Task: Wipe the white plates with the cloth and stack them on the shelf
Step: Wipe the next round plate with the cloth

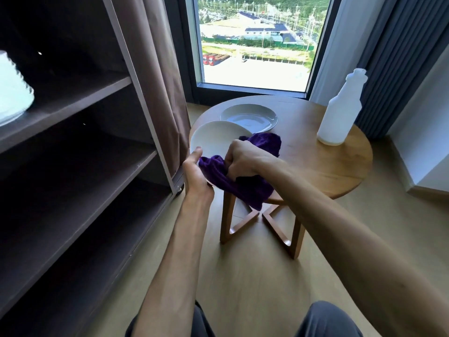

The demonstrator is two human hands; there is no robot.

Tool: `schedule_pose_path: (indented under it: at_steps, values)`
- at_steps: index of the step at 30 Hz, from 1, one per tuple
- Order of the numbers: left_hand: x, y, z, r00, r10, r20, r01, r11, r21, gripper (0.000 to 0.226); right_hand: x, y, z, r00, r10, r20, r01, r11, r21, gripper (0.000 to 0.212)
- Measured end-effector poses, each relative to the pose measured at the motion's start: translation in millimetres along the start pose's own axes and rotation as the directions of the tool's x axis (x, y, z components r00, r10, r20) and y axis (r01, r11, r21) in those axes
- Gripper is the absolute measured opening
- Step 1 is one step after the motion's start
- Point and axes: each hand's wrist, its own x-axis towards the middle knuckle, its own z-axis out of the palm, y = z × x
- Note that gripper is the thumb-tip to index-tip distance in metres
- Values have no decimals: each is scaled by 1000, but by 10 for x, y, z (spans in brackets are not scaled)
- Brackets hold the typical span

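Held plate: a plain white round plate [213,137], glossy and unmarked, tilted up with its face toward the person; it is lifted off the counter, just beyond the left hand and to the left of the right hand.
Left hand: the left hand [195,171] grips the near rim of the held plate, thumb [196,152] lying on the upper face, the other fingers hidden behind it.
Right hand: the right hand [239,159] is curled into a fist round the cloth, pressing it against the lower part of the held plate.
Cloth: a deep purple cloth [245,188], soft and bunched, spilling out beyond the right hand and hanging below it over the counter edge.
Second plate: another white plate [249,117] lies flat on the counter [315,164], just beyond the held plate and farther from both hands.
Bottle: a white plastic bottle [340,113] stands upright on the counter, well to the right of the right hand.
Shelf: a dark shelf [73,147] unit stands left of the left hand; something white [12,93] sits on an upper level, too blurred to identify.
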Motion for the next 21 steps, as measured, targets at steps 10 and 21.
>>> schedule_pose_path:
  at_steps: [10,21]
  values:
    - [-66,-129,107,992,97,80,-108,984,141,55,111,579,-133,811,206,-547,-226,974,32,11]
    - [-44,-482,247,978,20,208,-61,979,193,90,201,393,-128,769,-124,-627,175,984,20,9]
